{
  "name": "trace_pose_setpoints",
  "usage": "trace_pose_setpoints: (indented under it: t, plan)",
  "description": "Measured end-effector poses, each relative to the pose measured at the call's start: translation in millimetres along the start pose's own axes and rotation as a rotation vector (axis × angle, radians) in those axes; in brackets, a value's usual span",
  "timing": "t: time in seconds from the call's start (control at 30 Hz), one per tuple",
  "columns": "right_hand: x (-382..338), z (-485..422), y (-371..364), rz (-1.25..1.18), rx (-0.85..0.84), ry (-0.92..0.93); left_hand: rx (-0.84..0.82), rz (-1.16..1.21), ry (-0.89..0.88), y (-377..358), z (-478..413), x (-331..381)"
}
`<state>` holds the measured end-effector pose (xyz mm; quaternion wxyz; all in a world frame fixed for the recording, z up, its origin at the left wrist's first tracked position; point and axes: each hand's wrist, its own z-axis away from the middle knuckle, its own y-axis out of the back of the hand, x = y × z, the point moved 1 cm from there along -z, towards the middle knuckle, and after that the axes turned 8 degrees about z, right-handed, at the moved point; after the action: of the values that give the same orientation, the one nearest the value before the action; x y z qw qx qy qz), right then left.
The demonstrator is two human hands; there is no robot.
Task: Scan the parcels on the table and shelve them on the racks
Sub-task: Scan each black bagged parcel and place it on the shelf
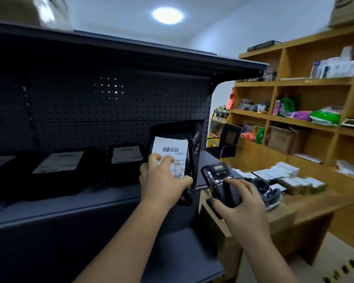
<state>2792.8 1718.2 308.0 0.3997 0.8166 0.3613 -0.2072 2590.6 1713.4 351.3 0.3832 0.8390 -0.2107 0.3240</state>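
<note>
My left hand [161, 180] grips a black plastic parcel [184, 137] with a white barcode label, holding it upright in front of the right end of the dark metal rack [90, 203]. My right hand [241, 205] holds a black handheld scanner [219, 176] just right of the parcel, its small screen facing up. Two more black parcels with white labels, one [57, 170] and the other [125, 162], lie on the rack shelf to the left.
A wooden shelving unit [307, 82] full of boxes and coloured packs fills the right side. Below it a wooden counter [307, 199] carries small boxes. A black chair [229, 139] stands behind the rack's end. A lower dark shelf [182, 252] juts out under my arms.
</note>
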Motion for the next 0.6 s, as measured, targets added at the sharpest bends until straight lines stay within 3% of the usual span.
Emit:
trace_pose_setpoints:
  t: [0.6]
  plan:
    - [133,-149,-20,-0.104,-0.193,0.147,-0.043,-0.497,0.428,-143,-89,33]
